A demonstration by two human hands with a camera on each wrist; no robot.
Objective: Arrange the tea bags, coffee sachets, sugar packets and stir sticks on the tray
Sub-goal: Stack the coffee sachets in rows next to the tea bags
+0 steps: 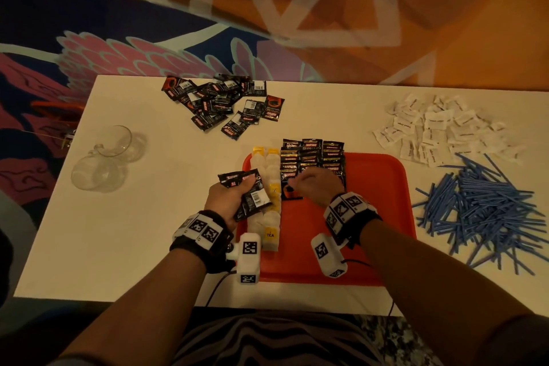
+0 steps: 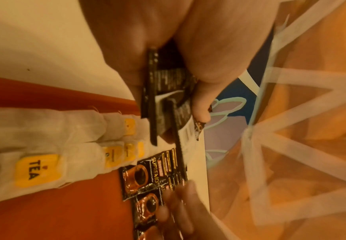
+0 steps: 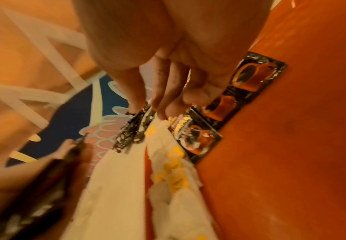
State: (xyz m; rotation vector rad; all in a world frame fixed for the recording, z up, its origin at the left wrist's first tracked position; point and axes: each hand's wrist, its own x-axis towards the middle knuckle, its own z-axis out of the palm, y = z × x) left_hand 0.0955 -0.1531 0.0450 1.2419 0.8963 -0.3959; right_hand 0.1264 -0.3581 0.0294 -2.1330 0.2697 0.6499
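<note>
A red tray [image 1: 380, 202] lies on the white table [image 1: 118, 232]. Two columns of tea bags [image 1: 271, 217] with yellow tags fill its left side. Beside them stand rows of black coffee sachets [image 1: 312, 157]. My left hand [image 1: 234, 193] hovers at the tray's left edge and grips a bunch of coffee sachets [image 2: 166, 97]. My right hand [image 1: 312, 187] is over the near end of the sachet rows. Its fingers [image 3: 159, 104] point down and touch the nearest laid sachet [image 1: 289, 194]; nothing shows between them.
A loose pile of coffee sachets [image 1: 219, 104] lies at the back of the table. White sugar packets [image 1: 439, 128] are heaped at the back right, blue stir sticks [image 1: 481, 211] right of the tray. Glass cups [image 1: 104, 157] stand at the left.
</note>
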